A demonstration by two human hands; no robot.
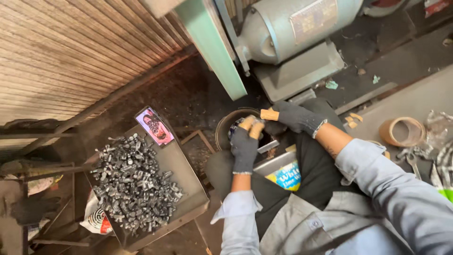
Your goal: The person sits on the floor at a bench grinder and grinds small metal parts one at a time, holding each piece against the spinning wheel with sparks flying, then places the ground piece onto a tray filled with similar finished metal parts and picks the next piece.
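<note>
Left hand [245, 144], right hand [295, 116] — two gloved, fingertips pinched together over one round tin [226, 125]; grip contents unclear.

A flat metal tray [188, 186] holds a heap of small grey metal pieces [134, 184], with a phone [155, 126] propped at its far corner. A grey motor [292, 26] stands beyond; a tape roll [403, 131], perhaps cardboard, lies right.

Both the left hand [244, 147] and the right hand [295, 116] wear dark knitted cloth gloves with tan fingertips. Small shiny metal pieces [134, 182] heap on a dull metal tray [188, 177]. The motor housing [288, 26] looks smooth, matt grey metal.
</note>
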